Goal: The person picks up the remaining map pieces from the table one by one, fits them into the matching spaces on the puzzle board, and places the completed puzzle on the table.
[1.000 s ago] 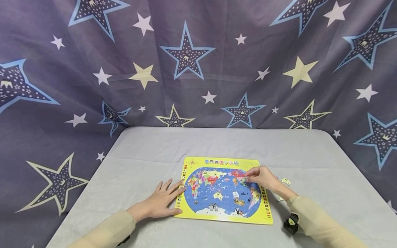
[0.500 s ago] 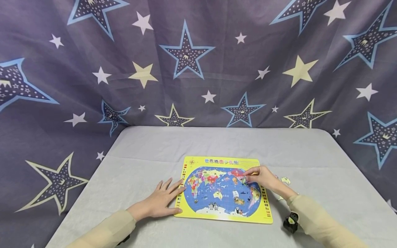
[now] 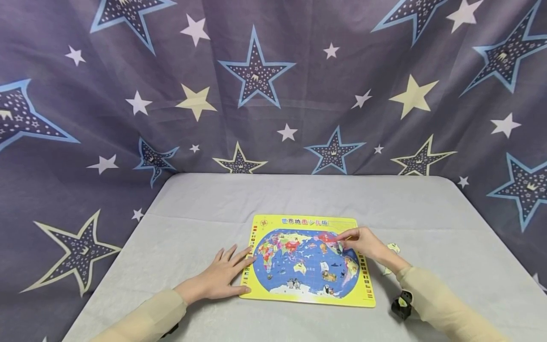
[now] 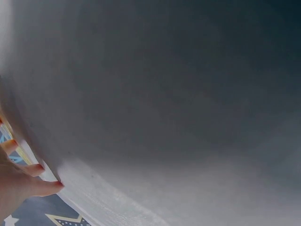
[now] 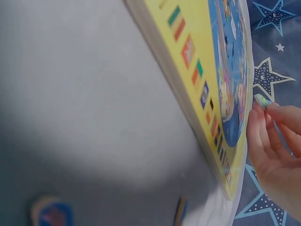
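Observation:
A world map puzzle board (image 3: 273, 302) with a yellow border lies on the table. My left hand (image 3: 220, 276) rests at its left edge, fingers spread over the border and thumb near the lower left corner. Over the upper right of the map, my right hand (image 3: 363, 243) pinches a small puzzle piece (image 5: 262, 100) between thumb and fingertips; in the right wrist view its pale edge with green and blue shows. A dark blue patch (image 3: 350, 254) lies on the map just below those fingers. The left wrist view catches only part of the left hand (image 4: 23, 186).
Loose puzzle pieces lie right of the board, one pale green (image 3: 393, 247) and another (image 3: 386, 271) by the right forearm. A black wrist device (image 3: 401, 306) hangs at the right sleeve. Grey cloth (image 3: 205, 199) covers the table, and a star-patterned curtain (image 3: 273, 123) stands behind.
My right hand has shifted very slightly over the map, still pinching the piece, and more of the dark blue patch shows beneath the fingers. The left hand stays in place.

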Demonstrator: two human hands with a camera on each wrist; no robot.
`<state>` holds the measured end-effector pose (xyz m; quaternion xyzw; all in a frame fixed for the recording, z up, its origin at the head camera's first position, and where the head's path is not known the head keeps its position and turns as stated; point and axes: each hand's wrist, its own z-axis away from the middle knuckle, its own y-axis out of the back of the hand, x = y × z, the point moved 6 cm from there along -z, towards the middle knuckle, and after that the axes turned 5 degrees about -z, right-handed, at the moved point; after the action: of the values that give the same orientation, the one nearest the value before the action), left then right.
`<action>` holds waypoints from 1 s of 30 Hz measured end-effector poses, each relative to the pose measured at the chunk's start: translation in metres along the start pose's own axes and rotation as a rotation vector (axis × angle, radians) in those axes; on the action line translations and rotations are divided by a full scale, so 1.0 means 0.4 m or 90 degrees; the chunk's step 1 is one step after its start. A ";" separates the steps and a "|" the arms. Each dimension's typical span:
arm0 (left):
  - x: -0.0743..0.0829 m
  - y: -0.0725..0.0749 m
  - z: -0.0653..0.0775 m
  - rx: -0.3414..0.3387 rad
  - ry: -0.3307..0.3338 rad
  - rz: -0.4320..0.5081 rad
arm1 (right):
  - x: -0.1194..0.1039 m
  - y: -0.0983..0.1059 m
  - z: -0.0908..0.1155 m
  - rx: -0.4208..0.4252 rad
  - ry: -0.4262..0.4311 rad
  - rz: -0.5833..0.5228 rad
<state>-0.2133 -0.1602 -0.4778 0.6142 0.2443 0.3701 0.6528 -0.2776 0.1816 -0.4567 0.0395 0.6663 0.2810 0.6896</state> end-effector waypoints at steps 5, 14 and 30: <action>0.000 0.001 0.000 -0.001 0.001 0.003 | 0.003 -0.001 -0.004 -0.023 0.023 0.019; 0.000 0.000 -0.002 -0.006 0.003 0.000 | -0.012 -0.022 -0.009 -0.084 0.081 0.023; 0.002 0.002 0.000 -0.002 0.001 0.001 | -0.021 -0.038 -0.017 -0.098 0.107 0.074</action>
<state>-0.2128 -0.1597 -0.4768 0.6132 0.2441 0.3711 0.6532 -0.2787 0.1627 -0.4563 0.0010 0.6948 0.3733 0.6148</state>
